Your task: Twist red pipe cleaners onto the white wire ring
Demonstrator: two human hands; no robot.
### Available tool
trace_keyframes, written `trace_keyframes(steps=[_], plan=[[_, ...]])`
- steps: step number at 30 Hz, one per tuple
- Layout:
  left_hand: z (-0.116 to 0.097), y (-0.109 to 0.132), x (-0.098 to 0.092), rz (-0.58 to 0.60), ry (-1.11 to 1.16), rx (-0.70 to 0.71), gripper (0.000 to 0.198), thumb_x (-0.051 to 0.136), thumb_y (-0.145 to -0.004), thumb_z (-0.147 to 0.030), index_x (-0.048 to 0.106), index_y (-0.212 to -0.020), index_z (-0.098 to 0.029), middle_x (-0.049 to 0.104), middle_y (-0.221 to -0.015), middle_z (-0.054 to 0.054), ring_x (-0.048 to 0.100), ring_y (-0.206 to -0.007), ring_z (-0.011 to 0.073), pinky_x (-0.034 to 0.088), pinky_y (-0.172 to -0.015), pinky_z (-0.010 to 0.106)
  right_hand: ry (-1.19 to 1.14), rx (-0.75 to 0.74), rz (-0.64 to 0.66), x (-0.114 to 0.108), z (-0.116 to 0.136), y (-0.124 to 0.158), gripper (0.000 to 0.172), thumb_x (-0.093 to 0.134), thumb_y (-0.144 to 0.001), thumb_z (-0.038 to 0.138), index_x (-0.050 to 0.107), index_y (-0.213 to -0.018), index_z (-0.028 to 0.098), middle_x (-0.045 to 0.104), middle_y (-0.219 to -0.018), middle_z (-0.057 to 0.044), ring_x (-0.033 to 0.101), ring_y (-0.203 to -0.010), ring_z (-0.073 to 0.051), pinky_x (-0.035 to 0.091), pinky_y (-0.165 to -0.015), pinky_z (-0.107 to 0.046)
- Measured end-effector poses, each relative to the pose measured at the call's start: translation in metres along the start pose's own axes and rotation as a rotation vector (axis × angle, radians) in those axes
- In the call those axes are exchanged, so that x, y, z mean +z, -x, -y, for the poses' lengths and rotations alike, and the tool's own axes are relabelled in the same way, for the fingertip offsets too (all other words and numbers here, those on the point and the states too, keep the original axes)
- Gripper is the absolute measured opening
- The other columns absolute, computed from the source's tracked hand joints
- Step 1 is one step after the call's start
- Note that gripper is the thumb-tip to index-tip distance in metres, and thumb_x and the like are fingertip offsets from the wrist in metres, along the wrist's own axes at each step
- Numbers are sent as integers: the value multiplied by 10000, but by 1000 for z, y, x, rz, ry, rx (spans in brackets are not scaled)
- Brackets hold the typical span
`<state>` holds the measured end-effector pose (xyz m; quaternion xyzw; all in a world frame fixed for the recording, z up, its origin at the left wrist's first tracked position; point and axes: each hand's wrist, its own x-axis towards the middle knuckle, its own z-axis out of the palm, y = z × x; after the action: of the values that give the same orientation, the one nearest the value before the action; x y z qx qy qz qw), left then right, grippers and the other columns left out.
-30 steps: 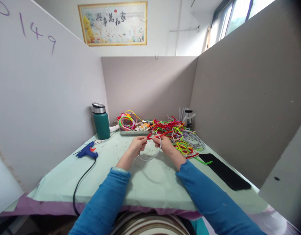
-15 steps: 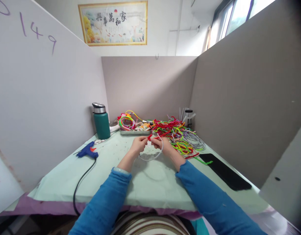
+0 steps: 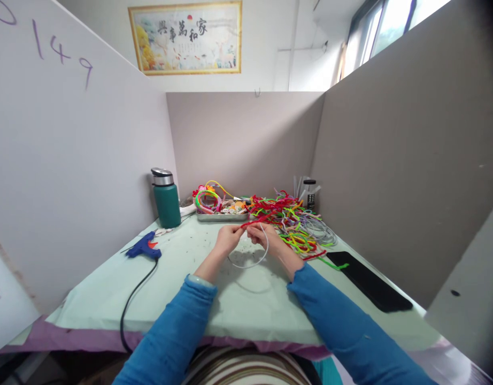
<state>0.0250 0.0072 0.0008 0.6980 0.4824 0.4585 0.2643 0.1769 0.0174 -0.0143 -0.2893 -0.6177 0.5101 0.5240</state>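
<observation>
My left hand [image 3: 227,239] and my right hand [image 3: 263,237] meet above the middle of the table, fingers pinched together. Between them they hold a thin white headband [image 3: 254,261], whose loop hangs down toward me. A red pipe cleaner [image 3: 259,219] runs from the pinch point up and to the right, and both hands grip it where it meets the band. A heap of coloured pipe cleaners [image 3: 297,220] lies just behind my right hand.
A blue glue gun [image 3: 143,248] with a black cord lies at the left. A green bottle [image 3: 166,199] stands behind it. A metal tray [image 3: 221,216] of coloured bits sits at the back, a black phone [image 3: 369,280] at the right. Partition walls enclose three sides.
My hands have drawn closer together. The red pipe cleaner now points up to the right, and the white loop has swung slightly rightward.
</observation>
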Motion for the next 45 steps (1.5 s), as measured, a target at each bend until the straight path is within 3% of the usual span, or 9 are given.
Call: trace_keyframes(steps=[4, 7, 11, 17, 26, 32, 38, 45], plan=[[2, -3, 1, 17, 95, -133, 382, 553, -738, -488, 611, -609, -133, 311, -438, -54, 256, -439, 70, 174, -449, 225, 58, 26, -36, -5, -5, -3, 284, 707, -658, 429, 645, -694, 154, 523, -564, 18, 400, -476, -76, 298, -473, -237], [0, -3, 1, 71, 206, -238, 421, 558, -722, -533, 646, -735, -121, 344, -486, -57, 252, -412, 57, 155, -419, 221, 70, 131, -108, -12, -10, -6, 282, 718, -636, 414, 635, -686, 150, 538, -578, 12, 396, -461, -69, 287, -453, -227], [-5, 0, -1, 154, 292, -273, 499, 574, -701, -556, 669, -894, -105, 368, -569, -59, 231, -400, 36, 124, -409, 223, 8, 153, -147, -18, -11, -7, 287, 722, -642, 414, 621, -694, 151, 551, -616, 8, 407, -479, -60, 296, -455, -208], [-11, 5, -4, 281, 295, -291, 502, 600, -679, -559, 669, -859, -95, 337, -547, -69, 197, -395, 27, 97, -425, 235, -169, 179, -72, -18, 0, -5, 272, 759, -625, 392, 633, -700, 163, 567, -612, 9, 450, -509, -74, 362, -490, -216], [-2, 3, -2, 346, 171, -262, 443, 591, -658, -579, 496, -553, -159, 323, -464, -66, 210, -401, 46, 122, -415, 239, -246, 175, 117, -14, 7, 2, 214, 765, -647, 280, 681, -819, 186, 675, -791, -27, 618, -718, -144, 476, -705, -291], [-2, 4, 0, 331, 88, -221, 382, 564, -682, -515, 567, -605, -141, 373, -474, -56, 252, -417, 56, 164, -425, 239, -118, 129, 107, -12, 3, 2, 272, 782, -632, 354, 671, -792, 163, 638, -710, -13, 591, -632, -120, 468, -640, -271], [-7, 7, 1, 338, 26, -39, 329, 520, -727, -429, 467, -543, -161, 324, -466, -64, 273, -458, 67, 197, -464, 236, -134, 165, 23, -15, -5, -4, 310, 792, -607, 400, 621, -688, 154, 592, -629, 0, 549, -578, -103, 460, -596, -254], [6, 2, 6, 284, -28, 20, 218, 549, -705, -360, 553, -684, -143, 510, -585, -23, 418, -544, 96, 294, -515, 222, -149, 169, -56, -14, 1, -4, 323, 812, -573, 383, 597, -648, 154, 546, -570, 23, 471, -489, -71, 375, -470, -215]])
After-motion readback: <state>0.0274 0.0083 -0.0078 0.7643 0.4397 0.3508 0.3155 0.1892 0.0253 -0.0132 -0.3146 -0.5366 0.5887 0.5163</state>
